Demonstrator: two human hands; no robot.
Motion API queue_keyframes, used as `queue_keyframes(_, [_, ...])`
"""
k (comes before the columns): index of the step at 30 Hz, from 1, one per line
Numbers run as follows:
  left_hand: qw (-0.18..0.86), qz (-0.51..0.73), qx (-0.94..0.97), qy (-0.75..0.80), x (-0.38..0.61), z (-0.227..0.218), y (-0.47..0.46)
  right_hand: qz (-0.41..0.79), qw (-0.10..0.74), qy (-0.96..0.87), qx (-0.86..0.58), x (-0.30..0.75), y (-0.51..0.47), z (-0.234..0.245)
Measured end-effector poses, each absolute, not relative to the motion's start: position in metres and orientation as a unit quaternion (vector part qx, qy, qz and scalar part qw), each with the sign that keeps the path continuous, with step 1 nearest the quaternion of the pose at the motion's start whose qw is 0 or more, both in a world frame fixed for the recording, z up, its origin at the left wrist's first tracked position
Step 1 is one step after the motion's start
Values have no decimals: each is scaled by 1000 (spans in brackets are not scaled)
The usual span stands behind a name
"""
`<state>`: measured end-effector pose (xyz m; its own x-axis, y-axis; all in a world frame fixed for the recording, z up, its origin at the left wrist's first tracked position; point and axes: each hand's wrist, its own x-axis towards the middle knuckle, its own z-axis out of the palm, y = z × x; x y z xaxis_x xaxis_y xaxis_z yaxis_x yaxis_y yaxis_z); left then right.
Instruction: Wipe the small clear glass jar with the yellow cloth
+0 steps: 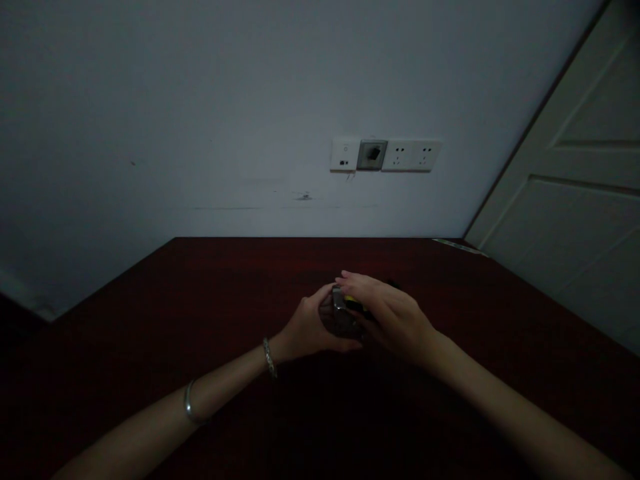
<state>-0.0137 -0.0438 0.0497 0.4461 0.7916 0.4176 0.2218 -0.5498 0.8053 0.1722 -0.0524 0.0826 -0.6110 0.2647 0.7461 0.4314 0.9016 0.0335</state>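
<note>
In the dim head view, a small dark object with a shiny silver edge (339, 300) is between my hands, above the dark red tabletop. My left hand (313, 323) curls around its left side, thumb below and fingers beyond. From the right, my right hand (393, 310) closes over a yellow-and-black part (354, 305) beside the silver edge. Whether this part belongs to the same object I cannot tell. The right fingertips lie at the top of the silver edge. Poor light and the fingers hide the object's exact kind.
The dark red tabletop (240, 280) reaches a pale wall (225, 100) at the back. Low on that wall is a row of sockets and switches (407, 156). A white panelled door (575, 200) stands along the right. A thin pale strip (457, 246) lies at the back right edge.
</note>
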Motion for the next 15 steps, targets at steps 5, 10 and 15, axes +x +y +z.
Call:
queue_keyframes(5, [379, 440, 746, 325, -13, 39, -41, -98, 396, -901, -150, 168, -60, 83])
queue_keyframes(10, [414, 444, 740, 290, -14, 40, -39, 45, 489, -830, -265, 171, -63, 87])
queue_keyframes(15, [379, 424, 764, 305, -15, 50, -43, 62, 507, -802, -309, 175, -53, 87])
